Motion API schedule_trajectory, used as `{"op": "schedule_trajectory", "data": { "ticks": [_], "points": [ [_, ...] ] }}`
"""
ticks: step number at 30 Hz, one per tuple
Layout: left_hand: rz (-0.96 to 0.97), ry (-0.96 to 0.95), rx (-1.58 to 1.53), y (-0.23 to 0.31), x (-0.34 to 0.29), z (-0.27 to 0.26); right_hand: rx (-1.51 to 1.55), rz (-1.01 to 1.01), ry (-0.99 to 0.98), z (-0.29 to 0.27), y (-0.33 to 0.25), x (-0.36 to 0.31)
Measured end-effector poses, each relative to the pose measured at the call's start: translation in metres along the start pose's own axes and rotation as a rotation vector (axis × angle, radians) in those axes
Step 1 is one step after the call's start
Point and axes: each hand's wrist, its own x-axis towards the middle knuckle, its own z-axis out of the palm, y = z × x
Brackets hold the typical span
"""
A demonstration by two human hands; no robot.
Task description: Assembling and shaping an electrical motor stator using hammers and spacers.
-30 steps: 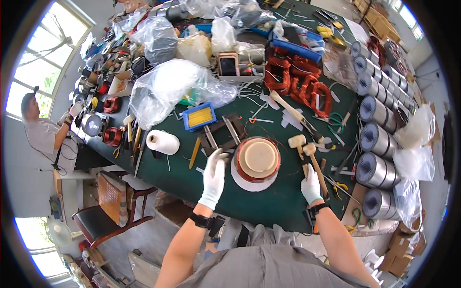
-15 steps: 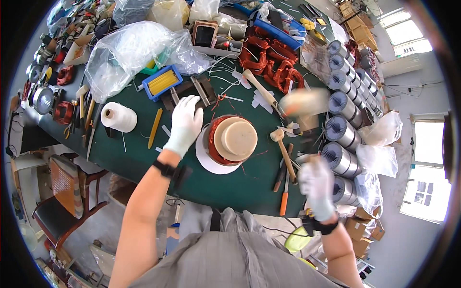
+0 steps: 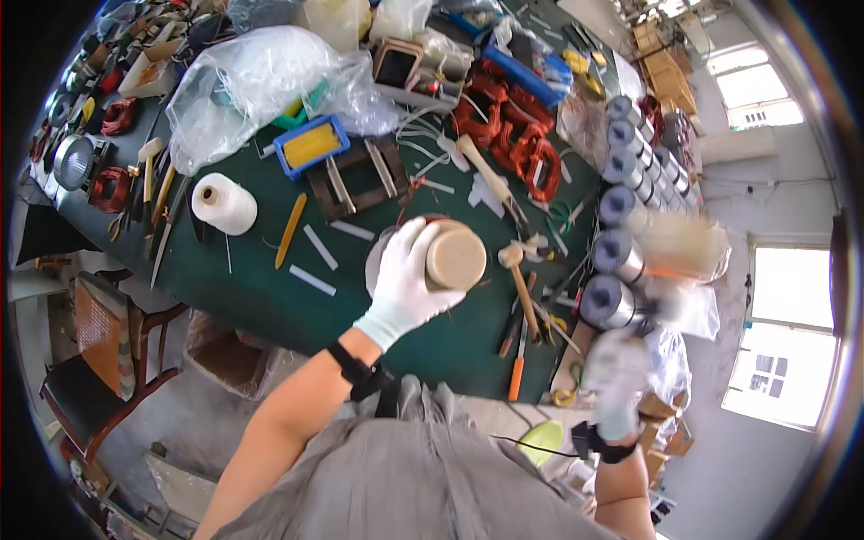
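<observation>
My left hand (image 3: 407,279), in a white glove, grips the side of a round, stepped beige block (image 3: 456,258). Its fingers lie over the left part and the thumb runs along the near side. Beneath, most of the reddish wire coil and the white round sheet (image 3: 375,261) is covered by the hand. Off to the right, past the table edge, my gloved right hand (image 3: 618,373) is closed on a mallet, smeared by motion. The pale, thick mallet head (image 3: 677,247) is raised in front of the wire spools.
Hammers (image 3: 520,286) and an orange-handled tool (image 3: 516,378) lie right of the block. Behind it are a dark metal frame (image 3: 360,184), a blue tray (image 3: 338,129) and red wire coils (image 3: 540,171). A white thread cone (image 3: 225,209) stands left; wire spools (image 3: 608,301) line the right.
My left hand has moved right, from beside the metal frame onto the beige block. My right hand has swung the mallet outward to the right, away from the table. The view has shifted slightly.
</observation>
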Motion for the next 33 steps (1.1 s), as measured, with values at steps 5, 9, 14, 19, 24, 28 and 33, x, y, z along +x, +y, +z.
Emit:
{"op": "schedule_trajectory", "data": {
  "ticks": [5,9,14,19,24,28,33],
  "points": [
    [-0.042,-0.066,0.000,0.011,0.008,-0.004,0.412,-0.795,-0.388,0.019,0.021,-0.043],
    [0.102,0.089,-0.005,0.008,0.011,0.003,-1.117,-0.389,-0.214,0.017,0.142,0.036],
    [0.108,0.001,0.033,0.005,0.011,-0.004,-1.188,-0.406,0.196,-0.046,0.122,0.069],
    [0.027,-0.145,0.036,-0.005,0.008,-0.006,-1.542,-0.897,0.267,-0.116,0.119,0.154],
    [0.034,-0.345,-0.072,-0.019,0.022,-0.016,-1.322,-1.040,-0.117,-0.024,0.084,0.282],
    [0.162,-0.546,0.044,-0.011,0.052,-0.028,-1.452,-1.022,0.086,0.033,0.110,0.388],
    [0.164,-0.565,0.418,0.020,0.054,-0.030,-1.656,-0.700,0.066,0.044,0.106,0.411]
  ]
}}
